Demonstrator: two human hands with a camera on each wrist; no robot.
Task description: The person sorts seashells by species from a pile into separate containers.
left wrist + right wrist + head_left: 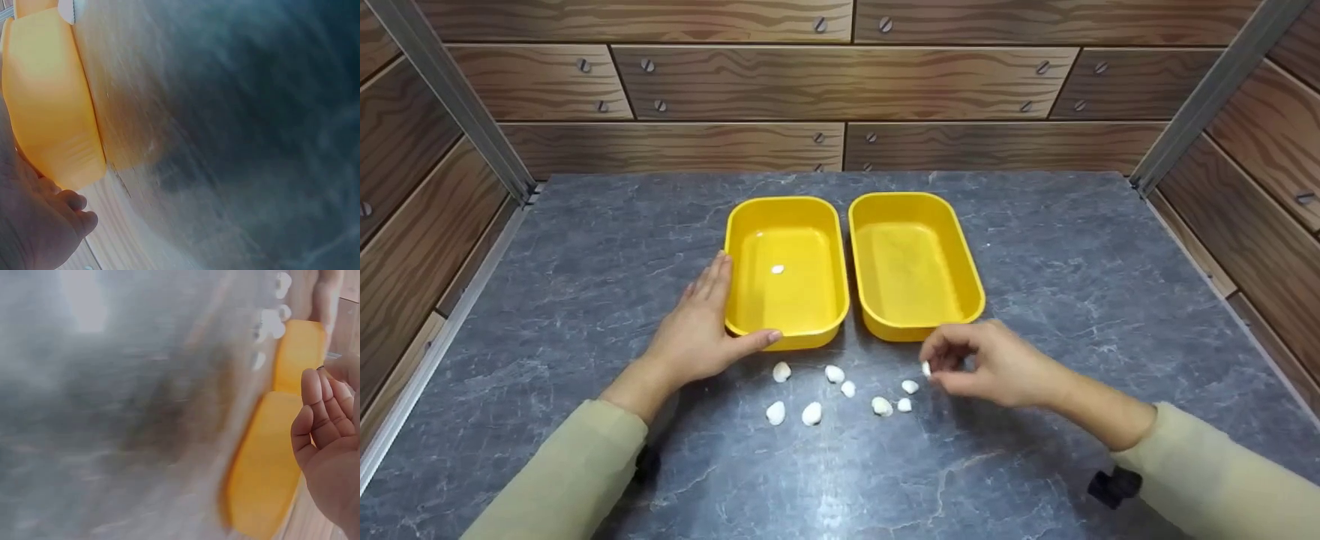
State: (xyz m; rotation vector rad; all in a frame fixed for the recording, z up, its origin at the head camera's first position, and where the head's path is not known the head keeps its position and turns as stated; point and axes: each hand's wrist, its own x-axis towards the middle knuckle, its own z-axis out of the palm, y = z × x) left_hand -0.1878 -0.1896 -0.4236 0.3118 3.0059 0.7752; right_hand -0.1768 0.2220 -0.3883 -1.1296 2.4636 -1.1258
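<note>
In the head view my left hand [695, 330] rests against the left yellow container [840, 300], fingers straight along its left side and thumb on its front rim. One small white shell [778, 269] lies inside that container. My right hand [997, 364] pinches a small white seashell [926, 368] between thumb and fingertips, just in front of the right yellow container [971, 289]. Several white seashells, among them a larger one [811, 414], are scattered on the table before the containers. In the right wrist view the pinched shell is hardly visible beyond the fingers [319, 405].
The two containers stand side by side with a narrow gap on a dark grey marbled table [585, 247]. Wood-patterned panels [840, 82] enclose the back and sides, with metal posts [1207, 97] at the corners.
</note>
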